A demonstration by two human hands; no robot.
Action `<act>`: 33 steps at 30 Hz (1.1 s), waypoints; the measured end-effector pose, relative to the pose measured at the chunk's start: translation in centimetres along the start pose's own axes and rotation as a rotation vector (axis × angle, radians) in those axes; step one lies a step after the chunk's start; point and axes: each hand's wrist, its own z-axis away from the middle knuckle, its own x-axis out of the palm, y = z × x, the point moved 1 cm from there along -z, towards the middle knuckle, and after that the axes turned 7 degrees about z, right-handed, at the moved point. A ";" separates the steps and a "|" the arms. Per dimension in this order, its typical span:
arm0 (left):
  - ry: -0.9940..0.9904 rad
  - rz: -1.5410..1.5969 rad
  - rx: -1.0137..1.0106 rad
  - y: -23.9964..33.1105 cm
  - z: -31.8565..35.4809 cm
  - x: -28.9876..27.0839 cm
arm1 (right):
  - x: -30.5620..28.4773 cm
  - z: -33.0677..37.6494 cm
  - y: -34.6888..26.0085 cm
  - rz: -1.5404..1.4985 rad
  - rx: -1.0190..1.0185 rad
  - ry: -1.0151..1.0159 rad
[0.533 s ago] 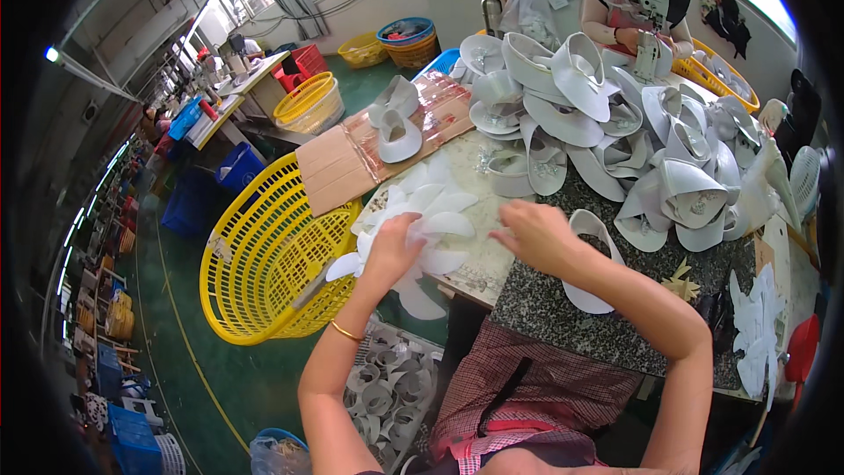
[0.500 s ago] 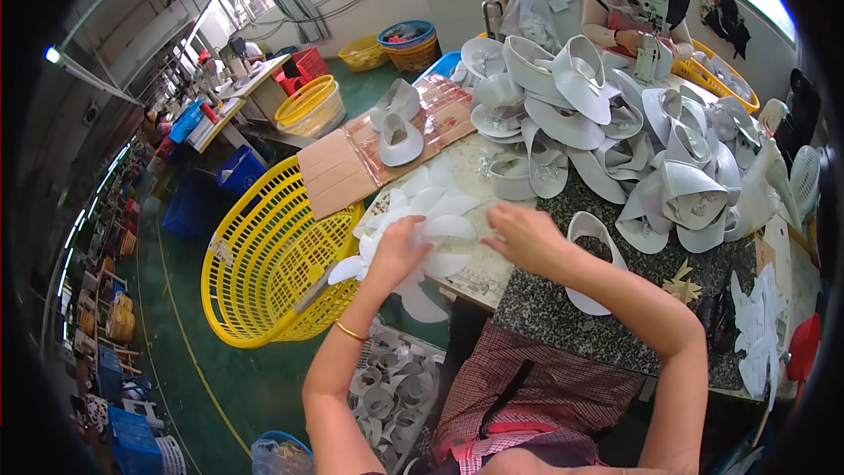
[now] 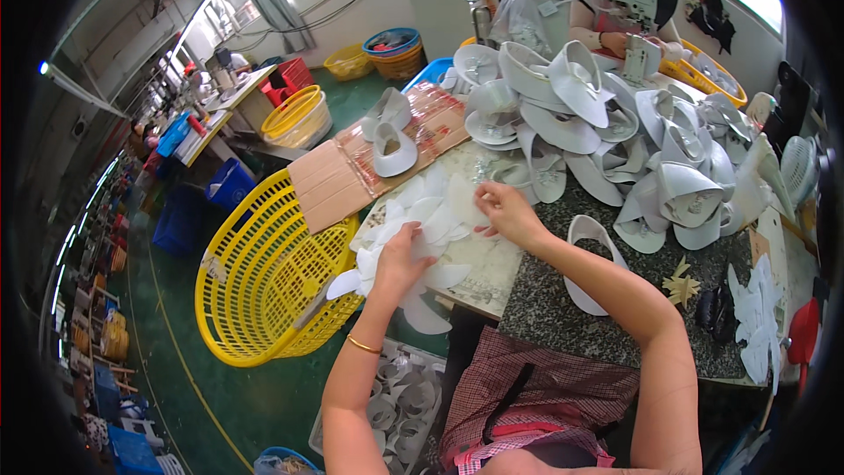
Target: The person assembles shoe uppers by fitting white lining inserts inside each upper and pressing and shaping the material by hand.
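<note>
A loose heap of thin white leaf-shaped pieces [image 3: 424,211] covers the pale worktop at its left end. My left hand [image 3: 401,262] rests on the heap's near side, open, with its thumb apart from the fingers. At the heap's right edge, my right hand [image 3: 512,215] has its fingers bent together, pinching a cream-white flat piece [image 3: 461,200] by its edge. On the dark speckled slab to the right of that hand lies one white shoe upper [image 3: 596,255]. Beyond it rises a big pile of similar shoe uppers [image 3: 563,92].
Two uppers stand on a flattened cardboard sheet [image 3: 327,178] that overlaps a yellow basket [image 3: 230,290]. A crate of rolled white parts [image 3: 327,422] sits below the worktop. White strips [image 3: 754,321] hang at the right edge. Across the pile, another person works at a sewing machine [image 3: 642,57].
My right hand has moved slightly left to the heap, and a cream-white piece now shows at its fingertips. My left hand has slid a little right and down, with the pieces shifted around it.
</note>
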 end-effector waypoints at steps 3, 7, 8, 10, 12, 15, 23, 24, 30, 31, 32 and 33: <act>0.054 -0.083 0.003 3.3 0.5 0.1 | -2.9 5.0 -3.2 -0.146 -0.018 -0.078; 0.145 -0.268 0.311 10.6 2.4 3.4 | -9.3 10.7 -1.8 -0.203 -0.175 0.130; 0.100 -0.182 0.420 13.7 3.0 4.2 | -11.0 12.0 -0.5 -0.237 -0.206 0.224; -0.091 0.178 0.660 16.9 4.5 7.5 | -13.7 15.0 -0.4 -0.248 -0.168 0.370; -0.172 0.195 0.832 20.8 5.9 9.5 | -15.4 18.0 0.4 -0.217 -0.112 0.432; -0.144 0.018 0.944 22.0 6.2 12.0 | -16.5 22.0 2.2 -0.253 -0.032 0.529; -0.225 0.032 1.037 19.7 11.1 11.9 | -16.5 28.6 5.3 -0.373 0.060 0.624; -0.265 0.059 0.974 19.5 11.5 12.2 | -16.3 28.6 5.7 -0.408 0.064 0.613; -0.280 0.513 0.397 18.3 10.5 12.1 | -11.4 28.6 5.2 -0.417 0.120 0.412; -0.324 0.738 0.233 18.1 10.3 12.2 | -10.7 28.6 5.5 -0.371 0.102 0.391; -0.362 0.959 0.063 17.8 10.1 12.2 | -10.0 28.6 5.7 -0.325 0.083 0.370; -0.401 0.723 0.259 17.3 9.4 11.9 | -9.5 28.7 5.7 -0.263 0.091 0.365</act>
